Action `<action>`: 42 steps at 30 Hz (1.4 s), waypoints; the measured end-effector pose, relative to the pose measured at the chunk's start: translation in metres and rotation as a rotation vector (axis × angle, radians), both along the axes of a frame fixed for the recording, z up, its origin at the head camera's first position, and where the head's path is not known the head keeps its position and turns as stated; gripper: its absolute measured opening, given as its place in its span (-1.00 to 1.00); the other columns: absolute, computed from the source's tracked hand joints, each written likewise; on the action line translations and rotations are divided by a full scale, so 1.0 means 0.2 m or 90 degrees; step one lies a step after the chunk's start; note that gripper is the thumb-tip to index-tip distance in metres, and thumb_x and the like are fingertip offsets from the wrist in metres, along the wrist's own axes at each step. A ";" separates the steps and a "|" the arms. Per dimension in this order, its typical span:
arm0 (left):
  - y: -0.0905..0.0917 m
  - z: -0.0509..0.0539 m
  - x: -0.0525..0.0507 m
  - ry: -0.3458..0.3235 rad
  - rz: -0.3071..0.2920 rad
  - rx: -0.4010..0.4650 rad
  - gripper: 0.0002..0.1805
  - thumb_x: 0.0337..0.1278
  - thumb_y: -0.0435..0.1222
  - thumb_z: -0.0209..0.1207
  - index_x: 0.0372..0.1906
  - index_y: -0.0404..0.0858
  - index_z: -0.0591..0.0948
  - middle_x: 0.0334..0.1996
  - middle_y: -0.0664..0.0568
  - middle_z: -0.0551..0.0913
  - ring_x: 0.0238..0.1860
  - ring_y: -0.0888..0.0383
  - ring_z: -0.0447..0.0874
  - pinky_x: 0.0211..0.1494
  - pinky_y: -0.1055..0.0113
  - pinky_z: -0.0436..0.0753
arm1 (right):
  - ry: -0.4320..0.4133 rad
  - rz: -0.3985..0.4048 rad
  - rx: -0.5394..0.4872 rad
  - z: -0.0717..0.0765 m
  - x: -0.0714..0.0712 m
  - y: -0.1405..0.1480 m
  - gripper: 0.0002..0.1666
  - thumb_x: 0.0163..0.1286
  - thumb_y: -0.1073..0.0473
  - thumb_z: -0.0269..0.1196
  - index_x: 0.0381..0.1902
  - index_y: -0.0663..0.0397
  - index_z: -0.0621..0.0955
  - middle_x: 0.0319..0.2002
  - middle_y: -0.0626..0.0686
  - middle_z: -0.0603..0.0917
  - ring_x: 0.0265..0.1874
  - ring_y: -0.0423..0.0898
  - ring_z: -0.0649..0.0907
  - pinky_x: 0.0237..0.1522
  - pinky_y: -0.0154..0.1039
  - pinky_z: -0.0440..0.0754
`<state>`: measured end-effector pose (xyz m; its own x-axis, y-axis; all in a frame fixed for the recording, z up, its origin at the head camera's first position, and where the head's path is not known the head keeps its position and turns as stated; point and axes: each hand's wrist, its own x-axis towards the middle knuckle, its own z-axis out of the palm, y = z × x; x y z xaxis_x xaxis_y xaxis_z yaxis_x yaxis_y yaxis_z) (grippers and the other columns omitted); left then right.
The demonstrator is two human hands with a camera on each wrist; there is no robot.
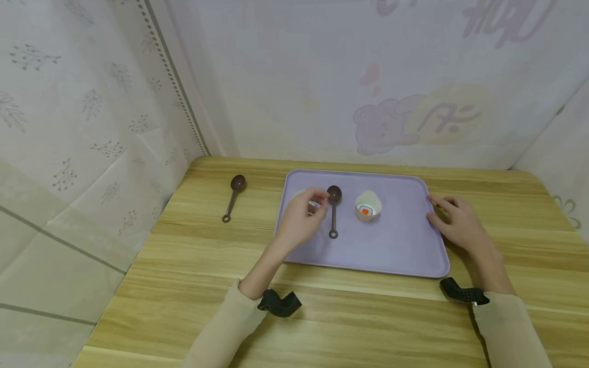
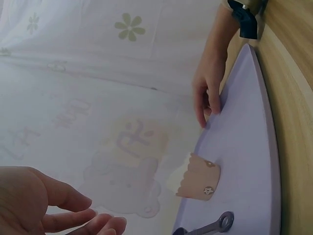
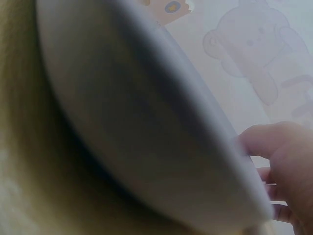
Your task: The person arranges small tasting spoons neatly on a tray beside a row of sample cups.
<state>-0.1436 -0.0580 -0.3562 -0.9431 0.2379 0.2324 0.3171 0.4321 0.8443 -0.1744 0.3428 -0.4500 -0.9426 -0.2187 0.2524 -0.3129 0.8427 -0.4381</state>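
Note:
My left hand (image 1: 301, 217) is over the left part of a lilac tray (image 1: 395, 245), its fingers loosely bent and nothing between them. Just right of its fingertips lies a brown measuring spoon (image 1: 334, 204) on the tray. A pale thing (image 1: 314, 203) under that hand is mostly hidden. Further right stands a scalloped paper baking cup (image 1: 366, 214) with a white and orange piece (image 1: 365, 210) inside. At the tray's right rim, my right hand (image 1: 460, 225) touches the edge with thumb and fingers; the right wrist view shows the thumb (image 3: 266, 139) against the rim.
Another brown measuring spoon (image 1: 233, 197) lies on the wooden table (image 1: 198, 276), left of the tray. A printed cloth (image 1: 285, 76) hangs behind the table, and a patterned one (image 1: 92, 128) hangs on the left.

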 end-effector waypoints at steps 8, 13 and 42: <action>-0.03 0.00 -0.01 -0.021 -0.007 0.026 -0.73 0.33 -0.44 0.14 0.08 -0.41 0.61 -0.15 -0.15 0.68 -0.26 -0.06 0.70 -0.25 0.28 0.68 | 0.000 -0.001 0.001 0.00 0.00 0.00 -0.40 0.47 0.11 0.24 0.36 0.29 0.47 0.09 0.50 0.45 0.08 0.48 0.38 0.07 0.40 0.28; -0.05 0.00 -0.03 -0.008 0.001 0.024 -0.73 0.33 -0.43 0.15 0.07 -0.40 0.61 -0.15 -0.15 0.69 -0.28 0.00 0.70 -0.25 0.28 0.69 | 0.004 -0.002 0.000 0.00 0.00 0.00 -0.41 0.46 0.11 0.25 0.35 0.29 0.47 0.09 0.50 0.46 0.07 0.48 0.38 0.06 0.39 0.28; -0.18 0.05 -0.06 -0.021 0.071 0.031 -0.74 0.36 -0.39 0.15 0.08 -0.34 0.62 -0.12 -0.12 0.69 -0.23 0.00 0.68 -0.23 0.23 0.68 | 0.019 0.001 0.005 -0.01 0.00 0.00 -0.41 0.43 0.14 0.28 0.33 0.29 0.49 0.06 0.49 0.48 0.04 0.47 0.41 0.05 0.37 0.30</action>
